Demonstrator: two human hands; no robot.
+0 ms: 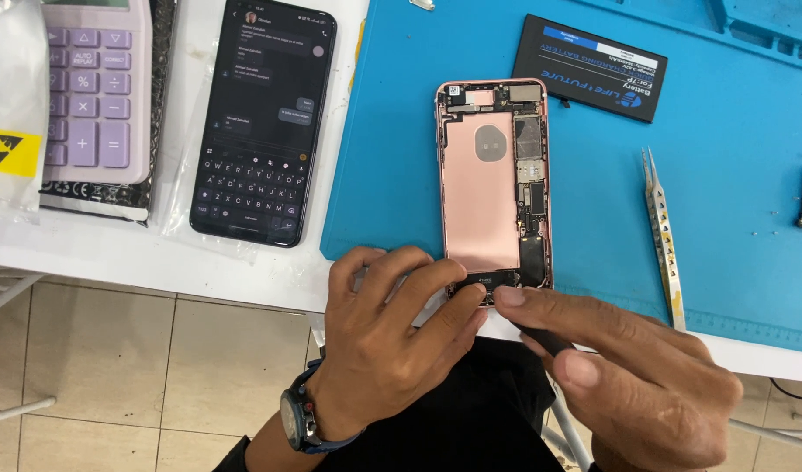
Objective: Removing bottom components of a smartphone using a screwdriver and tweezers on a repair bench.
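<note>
rose-gold opened phone shell lies on the blue rubber mat at the bench edge; left hand presses curled fingers on its bottom end, right hand pinches a dark tool there.

Phone repair workshop: blue work mat, opened pink phone, loose battery, tweezers.

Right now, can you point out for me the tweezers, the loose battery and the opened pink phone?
tweezers (663, 236), head view, middle of the metal shaft.
loose battery (591, 67), head view, centre of its black face.
opened pink phone (484, 210), head view, bare pink inside of the back shell.
</note>
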